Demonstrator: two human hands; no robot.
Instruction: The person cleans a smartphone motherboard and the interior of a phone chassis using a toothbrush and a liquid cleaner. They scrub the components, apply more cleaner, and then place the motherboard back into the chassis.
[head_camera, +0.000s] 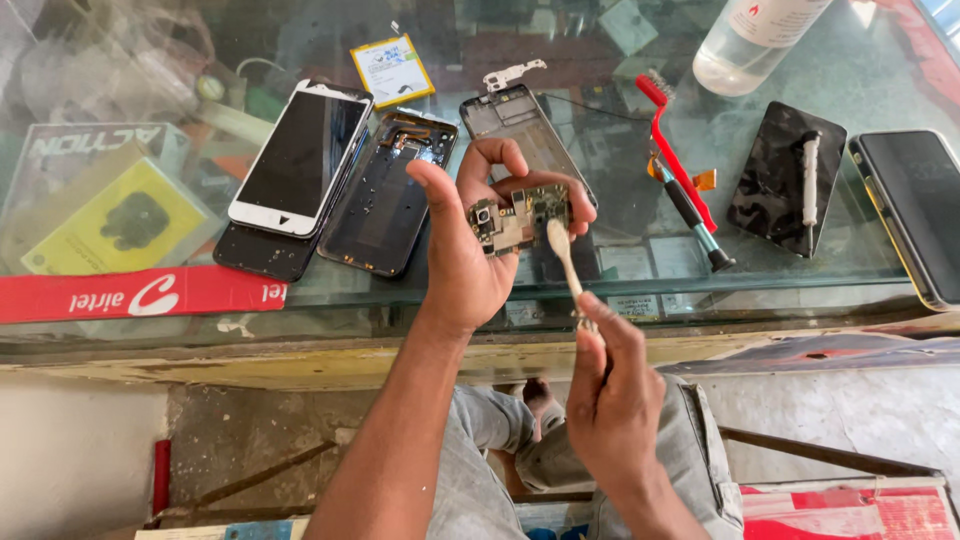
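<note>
Cleaning step, by the look of it: left hand (468, 255) fingers clamp a circuit board (518, 218) above the worktop's (780, 275) near edge; right hand (612, 385) fingers pinch a brush (562, 255) against it. Next calls for light strokes.

The circuit board (520, 218) is partly covered by the left hand's fingers (540, 185), its tiny parts too small to read. The brush (563, 255) handle vanishes inside the right hand (612, 385). Beyond the board, the clear bottle (755, 40) is cut by the top edge; the dark phone (915, 210) by the right edge.
</note>
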